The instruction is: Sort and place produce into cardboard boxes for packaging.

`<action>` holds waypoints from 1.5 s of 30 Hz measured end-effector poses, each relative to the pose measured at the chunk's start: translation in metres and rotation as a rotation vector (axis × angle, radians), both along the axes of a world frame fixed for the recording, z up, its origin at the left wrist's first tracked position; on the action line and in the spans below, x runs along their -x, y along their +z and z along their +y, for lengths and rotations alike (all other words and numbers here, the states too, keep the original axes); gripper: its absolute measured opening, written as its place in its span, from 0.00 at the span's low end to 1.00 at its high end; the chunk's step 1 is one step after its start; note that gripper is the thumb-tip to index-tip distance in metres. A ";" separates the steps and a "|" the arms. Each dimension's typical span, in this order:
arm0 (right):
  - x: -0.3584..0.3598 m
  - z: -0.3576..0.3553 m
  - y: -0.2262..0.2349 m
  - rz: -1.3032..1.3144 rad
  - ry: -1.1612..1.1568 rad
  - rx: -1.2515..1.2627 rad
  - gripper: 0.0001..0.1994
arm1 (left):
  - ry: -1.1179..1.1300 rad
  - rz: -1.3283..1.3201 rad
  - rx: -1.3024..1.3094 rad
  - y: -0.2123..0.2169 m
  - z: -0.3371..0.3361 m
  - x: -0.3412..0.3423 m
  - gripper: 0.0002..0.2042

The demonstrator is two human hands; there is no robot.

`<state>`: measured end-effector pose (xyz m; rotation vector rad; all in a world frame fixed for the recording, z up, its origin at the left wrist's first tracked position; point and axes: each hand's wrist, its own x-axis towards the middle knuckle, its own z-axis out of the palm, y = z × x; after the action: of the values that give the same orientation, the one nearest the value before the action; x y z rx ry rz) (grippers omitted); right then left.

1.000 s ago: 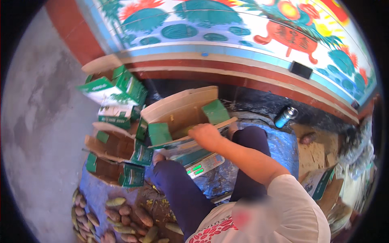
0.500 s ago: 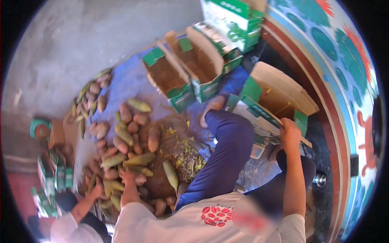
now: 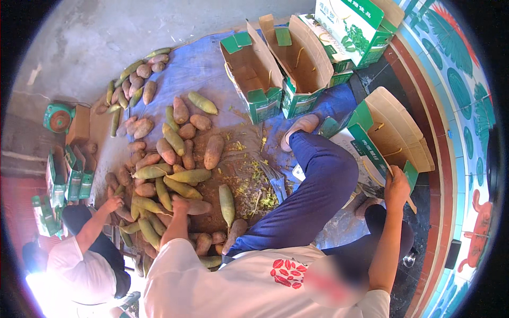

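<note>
My left hand (image 3: 180,205) reaches into a large pile of root vegetables, its fingers closed on the end of a reddish root vegetable (image 3: 199,207). Long green radishes (image 3: 188,176) lie around it, mixed with more reddish roots. Off to the right, my right hand (image 3: 397,188) grips the near edge of an open green and white cardboard box (image 3: 366,148). That box stands tilted beside my bent leg, and its brown inside shows some yellow cord. My left fingertips are partly hidden.
Two open cardboard boxes (image 3: 253,71) stand at the back, near a taller green and white box (image 3: 352,26). At left a co-worker's hand (image 3: 112,204) touches the pile. Behind are a green scale (image 3: 58,117) and small boxes (image 3: 73,175). A blue tarp (image 3: 204,63) lies underneath.
The view has shifted, so the scene sits farther right. My left hand has moved from among the green radishes onto a reddish root. My right hand still holds the box edge.
</note>
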<state>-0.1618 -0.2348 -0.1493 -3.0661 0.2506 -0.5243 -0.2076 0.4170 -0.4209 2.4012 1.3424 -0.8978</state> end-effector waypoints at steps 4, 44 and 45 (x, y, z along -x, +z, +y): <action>-0.006 0.001 -0.003 -0.041 0.041 -0.013 0.06 | -0.325 0.105 -0.021 -0.098 0.024 0.063 0.31; 0.011 -0.009 -0.006 0.063 0.084 -0.076 0.02 | -0.293 -0.514 0.435 0.203 -0.183 -0.104 0.25; 0.012 -0.009 -0.004 0.058 0.077 -0.081 0.02 | -0.259 -0.592 0.482 0.226 -0.200 -0.113 0.24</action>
<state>-0.1734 -0.2435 -0.1534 -3.0010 0.1506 -0.4123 -0.0943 0.2166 -0.1947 2.2127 0.5360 -0.4287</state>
